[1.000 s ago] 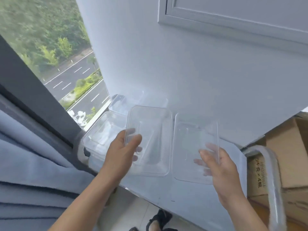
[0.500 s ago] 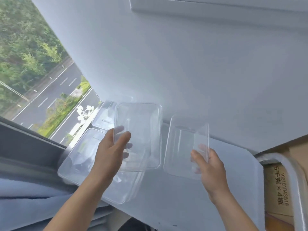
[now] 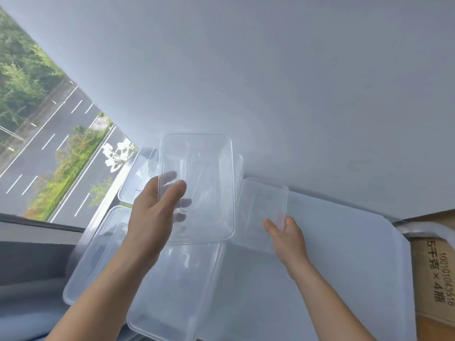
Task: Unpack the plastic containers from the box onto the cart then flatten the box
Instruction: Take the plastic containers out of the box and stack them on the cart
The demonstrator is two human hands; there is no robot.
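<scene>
Fingers (image 3: pixel 154 190) of the left hand (image 3: pixel 152 215) curl round the large clear container (image 3: pixel 204 173), held above the cart's white surface (image 3: pixel 344 242); the right hand (image 3: pixel 288 238) pinches a smaller clear container (image 3: pixel 261 207) by its corner beside it. Both grips are unchanged from a moment ago; more loose containers (image 3: pixel 177 291) now show below. The cardboard box (image 3: pixel 433 267) reads "5千克 × 4瓶".

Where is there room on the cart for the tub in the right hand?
Bare cart top lies right of the right hand and its small tub, up to the cart handle. The end by the window is crowded: clear tubs lie close together there, below the left hand and its bigger tub.
</scene>
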